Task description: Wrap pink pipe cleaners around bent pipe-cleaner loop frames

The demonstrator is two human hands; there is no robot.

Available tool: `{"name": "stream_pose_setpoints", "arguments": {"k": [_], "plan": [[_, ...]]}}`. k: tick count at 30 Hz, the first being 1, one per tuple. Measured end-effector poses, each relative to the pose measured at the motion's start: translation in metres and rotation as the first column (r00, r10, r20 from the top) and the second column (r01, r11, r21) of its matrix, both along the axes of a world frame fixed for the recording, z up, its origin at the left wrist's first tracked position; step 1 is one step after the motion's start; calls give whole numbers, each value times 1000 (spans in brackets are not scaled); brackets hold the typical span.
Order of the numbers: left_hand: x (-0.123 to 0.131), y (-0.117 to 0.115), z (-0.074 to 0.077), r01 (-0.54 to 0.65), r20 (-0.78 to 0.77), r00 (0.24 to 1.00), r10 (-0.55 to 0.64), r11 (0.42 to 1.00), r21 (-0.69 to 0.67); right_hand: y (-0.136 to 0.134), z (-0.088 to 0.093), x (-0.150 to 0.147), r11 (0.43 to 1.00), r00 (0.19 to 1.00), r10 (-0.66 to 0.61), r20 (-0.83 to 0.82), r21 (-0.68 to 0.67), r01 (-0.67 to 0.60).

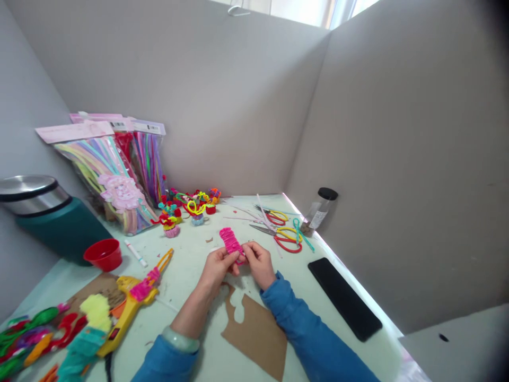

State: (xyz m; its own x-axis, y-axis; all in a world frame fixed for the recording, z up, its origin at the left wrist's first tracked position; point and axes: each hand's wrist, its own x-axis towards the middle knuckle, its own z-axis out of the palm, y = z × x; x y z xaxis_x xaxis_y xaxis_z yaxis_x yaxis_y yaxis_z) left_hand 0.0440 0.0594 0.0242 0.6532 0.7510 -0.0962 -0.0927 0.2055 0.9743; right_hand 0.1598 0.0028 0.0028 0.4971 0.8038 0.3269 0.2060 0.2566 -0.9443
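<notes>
Over the middle of the table, my left hand (218, 268) pinches a flat strip of bright pink pipe cleaner wound back and forth (229, 240). My right hand (257, 261) has its fingers closed at the strip's lower right end, where a small pink loop shows. The fingers hide part of that end. Beneath my forearms lies a piece of brown cardboard (258, 331) with curved cut-outs. A similar pink pipe-cleaner piece (145, 286) rests on a yellow hot glue gun (123, 321) to the left.
Two scissors (288, 239) lie beyond my right hand, near a black-lidded jar (318, 212). A black phone (344, 297) is at the right edge. On the left stand a teal bottle (59, 228), a red cup (104, 255) and bagged pipe cleaners (103, 175). Small pipe-cleaner figures (170, 217) stand behind.
</notes>
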Motion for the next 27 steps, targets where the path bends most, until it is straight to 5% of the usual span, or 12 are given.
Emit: {"name": "stream_pose_setpoints", "arguments": {"k": [11,17,27], "plan": [[-1,0,6,73,35,997,-73,997,-4,-1,3,1,999,997,41,-66,-14,-42],[2,0,-5,-8,-41,999,11,997,72,-1,1,1,999,999,22,45,-48,-20],[3,0,-7,-67,-111,991,74,995,70,1,-1,-1,998,994,49,-99,-41,-53]]}}
